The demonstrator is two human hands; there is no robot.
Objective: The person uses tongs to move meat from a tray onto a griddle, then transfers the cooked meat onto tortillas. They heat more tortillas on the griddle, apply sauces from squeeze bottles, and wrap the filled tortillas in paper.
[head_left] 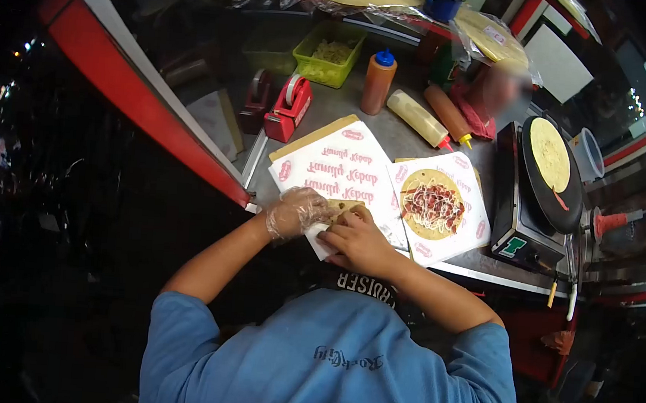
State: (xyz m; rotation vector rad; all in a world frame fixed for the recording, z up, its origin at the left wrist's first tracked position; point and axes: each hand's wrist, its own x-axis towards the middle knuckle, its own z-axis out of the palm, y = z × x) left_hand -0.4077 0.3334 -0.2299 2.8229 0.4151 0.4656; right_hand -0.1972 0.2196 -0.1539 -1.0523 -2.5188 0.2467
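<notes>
Folded flatbread (345, 203), one: was held between fingers (339, 241) of gloved left hand (294, 214) and right hand (365, 243), over Family Kebab paper (337, 161).

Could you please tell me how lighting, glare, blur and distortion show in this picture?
Head view: wide-angle bending, black corners; head view: lower left nearly lost in darkness, printed paper brightly lit; head view: small glints on the clear glove; head view: blurred patch beside the pan.

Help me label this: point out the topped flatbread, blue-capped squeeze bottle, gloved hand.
Topped flatbread (433, 206), head view: toppings.
Blue-capped squeeze bottle (377, 87), head view: body.
Gloved left hand (294, 213), head view: back.
</notes>
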